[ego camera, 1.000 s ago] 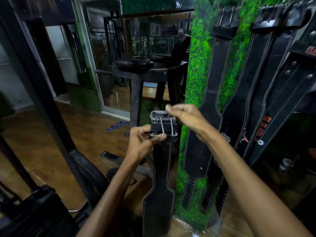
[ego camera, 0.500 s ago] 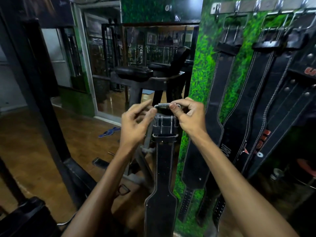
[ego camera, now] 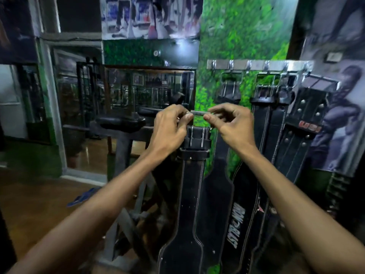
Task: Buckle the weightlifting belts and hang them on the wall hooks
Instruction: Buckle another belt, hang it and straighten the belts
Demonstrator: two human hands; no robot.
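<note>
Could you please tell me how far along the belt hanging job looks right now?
Done: at least three black belts already hang by their buckles from the hook rail on the green wall. In hand: one more belt, its strap through the buckle, held up by the buckle bar between the left hand and right hand, below the rail. Left: hook it on the free leftmost hook.

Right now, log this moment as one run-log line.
stage: hanging | left hand: pinching buckle bar | right hand: pinching same bar | held belt: buckled, below hook rail | leftmost hook: free
</note>
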